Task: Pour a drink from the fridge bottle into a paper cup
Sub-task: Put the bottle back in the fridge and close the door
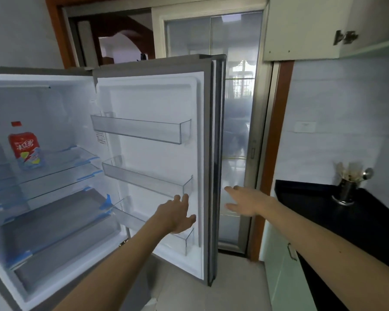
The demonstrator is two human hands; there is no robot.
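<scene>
While the fridge stands wide open in front of you, its door is swung out to the right, and you can see the white inside of it. The drink bottle is deep in the fridge on the left. It stands up straight on a glass shelf, and it has a red cap and a red label. Neither of your hands is near it. Your left hand is up against the inside of the door, low down, just beside the right end of the middle door bin. Its fingers are spread out and hold nothing. You cannot tell if they touch the door or the bin. Your right hand is on the other side of the door's dark edge, near it but apart from it. Its fingers are straight and point left, and it holds nothing. It looks a little blurry. At the bottom of the fridge there is a see-through drawer. To your right is a black counter. A shiny metal cup stands on it with a spoon and other things sticking out. Above the counter hangs a wall cupboard. Behind the fridge door is a sliding glass door.
</scene>
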